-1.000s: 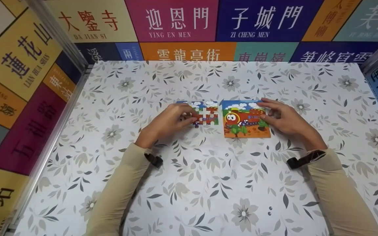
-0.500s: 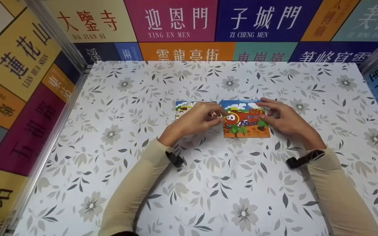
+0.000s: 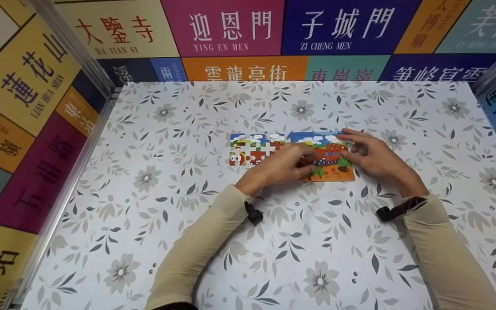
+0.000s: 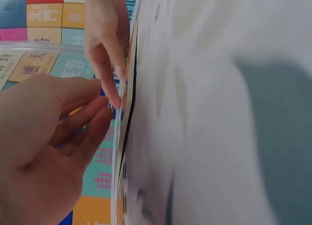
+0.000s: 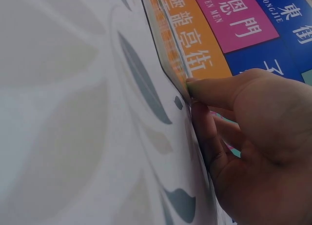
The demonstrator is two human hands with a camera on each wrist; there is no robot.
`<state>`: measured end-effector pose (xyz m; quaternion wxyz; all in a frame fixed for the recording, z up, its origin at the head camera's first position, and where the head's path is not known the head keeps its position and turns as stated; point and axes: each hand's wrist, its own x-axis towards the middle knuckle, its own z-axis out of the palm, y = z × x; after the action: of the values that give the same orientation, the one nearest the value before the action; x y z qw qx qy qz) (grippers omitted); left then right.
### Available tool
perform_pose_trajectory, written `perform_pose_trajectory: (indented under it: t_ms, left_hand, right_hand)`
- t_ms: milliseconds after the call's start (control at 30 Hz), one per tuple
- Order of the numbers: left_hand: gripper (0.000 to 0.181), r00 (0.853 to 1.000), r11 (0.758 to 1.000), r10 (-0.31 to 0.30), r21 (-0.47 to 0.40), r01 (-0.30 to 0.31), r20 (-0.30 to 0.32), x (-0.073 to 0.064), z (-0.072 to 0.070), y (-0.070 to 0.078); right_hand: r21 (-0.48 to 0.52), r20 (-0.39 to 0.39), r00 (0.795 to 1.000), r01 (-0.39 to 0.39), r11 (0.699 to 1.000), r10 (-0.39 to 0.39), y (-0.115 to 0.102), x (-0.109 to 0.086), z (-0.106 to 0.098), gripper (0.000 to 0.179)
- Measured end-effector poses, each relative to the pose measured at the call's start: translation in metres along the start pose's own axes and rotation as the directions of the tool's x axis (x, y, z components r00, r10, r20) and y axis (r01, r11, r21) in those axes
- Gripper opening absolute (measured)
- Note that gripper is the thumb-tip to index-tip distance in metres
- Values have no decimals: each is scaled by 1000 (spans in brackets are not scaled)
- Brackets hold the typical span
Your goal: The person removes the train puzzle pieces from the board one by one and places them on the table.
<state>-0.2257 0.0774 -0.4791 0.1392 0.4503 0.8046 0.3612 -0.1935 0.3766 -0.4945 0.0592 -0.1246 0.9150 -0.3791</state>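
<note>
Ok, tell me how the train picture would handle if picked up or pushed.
The train picture is probably fairly stiff: its edge looks nearly straight in the left wrist view. It should be light, being so thin. Being flat, it would likely slide rather than roll.

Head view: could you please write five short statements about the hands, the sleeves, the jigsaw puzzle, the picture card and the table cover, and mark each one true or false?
1. The right hand touches the picture card. True.
2. The jigsaw puzzle lies on the right side of the picture card. False: in the head view it lies on the left.
3. The left hand hides part of the picture card. True.
4. Both sleeves are dark blue. False: they are beige.
5. The table cover has grey leaves and flowers on white. True.
</note>
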Motion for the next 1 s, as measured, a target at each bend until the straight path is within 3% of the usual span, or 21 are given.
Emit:
perform_pose_trajectory:
  t_ms: [233,433,767,1000]
  left_hand:
    - [31,999,994,-22,107,18,37,17,14,8]
    - [40,999,985,-30,169,25,31,22,19,13]
    - [36,995,974,-73,210,85,-64,28,31,21]
    - [48,975,951,-208,216,221,-81,29,38,28]
  right_hand:
    - [-19,-9,1000,20,1000,-20,0,1,1,51]
    - [-24,-7,1000,28,999,-29,0,1,1,51]
    - [-21,3,1000,13,1000,-13,-2,0,-1,51]
    - [-28,-9,999,35,999,-36,-1,1,-1,50]
